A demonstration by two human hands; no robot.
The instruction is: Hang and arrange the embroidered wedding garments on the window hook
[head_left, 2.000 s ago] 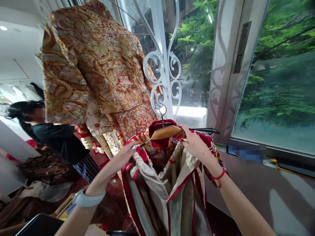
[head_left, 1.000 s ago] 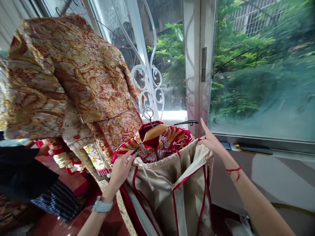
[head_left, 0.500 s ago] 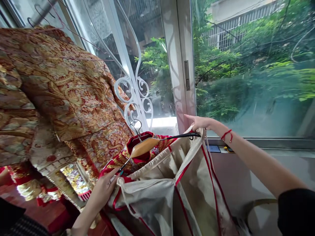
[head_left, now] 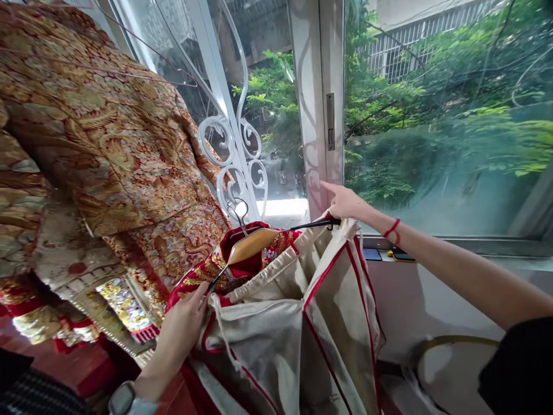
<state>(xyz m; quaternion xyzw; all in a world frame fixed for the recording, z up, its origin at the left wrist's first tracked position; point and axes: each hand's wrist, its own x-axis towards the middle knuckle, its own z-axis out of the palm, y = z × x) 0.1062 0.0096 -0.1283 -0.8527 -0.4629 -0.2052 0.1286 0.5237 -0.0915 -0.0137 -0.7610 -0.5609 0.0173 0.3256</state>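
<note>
A red and gold embroidered garment [head_left: 228, 268] hangs on a wooden hanger [head_left: 250, 245] with black arm tips. A cream garment bag with red trim [head_left: 298, 340] is drawn up around it. My left hand [head_left: 184, 325] grips the bag's left edge and the red cloth beside the hanger's left tip. My right hand [head_left: 345, 204] pinches the bag's upper right corner at the hanger's right tip, forefinger stretched out.
A large gold brocade robe [head_left: 99, 144] hangs at the left, close to the bag. Behind stands a window [head_left: 432, 115] with a white scrolled grille [head_left: 235, 155]. Small flat objects [head_left: 389, 254] lie on the sill. A round white seat [head_left: 449, 369] sits at the lower right.
The bag has been pulled up higher over the red garment. My right hand moved out to the hanger's right tip, and my left hand slid lower along the left edge.
</note>
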